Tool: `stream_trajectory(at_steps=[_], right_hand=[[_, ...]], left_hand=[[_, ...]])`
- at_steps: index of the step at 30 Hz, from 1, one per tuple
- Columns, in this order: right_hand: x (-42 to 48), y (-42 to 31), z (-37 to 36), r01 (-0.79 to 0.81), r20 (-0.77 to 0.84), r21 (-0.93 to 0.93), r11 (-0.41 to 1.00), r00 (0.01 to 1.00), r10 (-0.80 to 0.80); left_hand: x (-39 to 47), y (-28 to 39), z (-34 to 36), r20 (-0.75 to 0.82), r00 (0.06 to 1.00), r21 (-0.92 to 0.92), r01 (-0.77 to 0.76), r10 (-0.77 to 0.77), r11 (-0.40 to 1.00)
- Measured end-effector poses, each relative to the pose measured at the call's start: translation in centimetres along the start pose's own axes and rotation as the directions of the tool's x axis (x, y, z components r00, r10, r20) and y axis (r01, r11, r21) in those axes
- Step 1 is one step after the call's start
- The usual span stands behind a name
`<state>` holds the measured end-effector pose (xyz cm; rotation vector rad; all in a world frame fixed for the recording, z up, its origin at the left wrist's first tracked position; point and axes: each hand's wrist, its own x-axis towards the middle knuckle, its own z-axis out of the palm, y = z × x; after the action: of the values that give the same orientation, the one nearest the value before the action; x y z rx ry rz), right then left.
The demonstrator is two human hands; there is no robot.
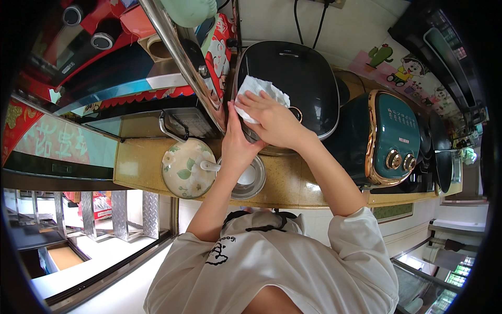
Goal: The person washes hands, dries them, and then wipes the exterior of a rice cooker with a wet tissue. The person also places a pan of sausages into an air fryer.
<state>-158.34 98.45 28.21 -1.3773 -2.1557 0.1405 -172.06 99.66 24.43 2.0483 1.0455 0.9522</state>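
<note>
A black rice cooker [290, 74] with a glossy lid stands on the counter before me. My right hand [266, 115] lies flat, fingers spread, pressing a crumpled white paper towel [270, 88] against the left part of the lid. Just left of it, my left hand [239, 145] rests at the cooker's front left edge, its fingers pointing up beside the rim; whether it grips the edge cannot be told. Below that hand sits a round container [251, 180] with a white spoon [210, 166] beside it. A floral plate or lid [188, 168] is at its left.
A green air fryer [396, 137] with gold trim stands to the right, a black wok [442, 161] beyond it. At the left, a metal rack [180, 59] rises close to the cooker, over an oven-like appliance with a handle [170, 127]. The counter's front edge [290, 205] runs near my body.
</note>
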Motion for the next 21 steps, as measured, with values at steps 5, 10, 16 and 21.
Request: stream_trajectory(at_steps=[5, 10, 16, 21], right_hand=[[-2.4, -0.9, -1.9, -0.035, 0.139, 0.126, 0.991, 0.990, 0.017], [-3.2, 0.2, -4.5, -0.144, 0.295, 0.412, 0.900, 0.955, 0.018], [-1.4, 0.7, -7.9, -0.393, 0.079, 0.863, 0.316, 0.724, 0.686], [2.7, 3.1, -6.5, -0.319, -0.313, 0.721, 0.615, 0.642, 0.700]], left_hand=[[-0.1, 0.2, 0.2, -0.018, 0.999, -0.036, -0.035, 0.034, 0.999], [-0.1, 0.1, 0.1, -0.022, 1.000, -0.099, 0.003, -0.005, 0.995], [0.0, 0.1, 0.2, -0.021, 1.000, -0.142, 0.004, -0.007, 0.990], [0.1, 0.3, 0.1, -0.018, 1.000, -0.102, -0.001, 0.000, 0.995]])
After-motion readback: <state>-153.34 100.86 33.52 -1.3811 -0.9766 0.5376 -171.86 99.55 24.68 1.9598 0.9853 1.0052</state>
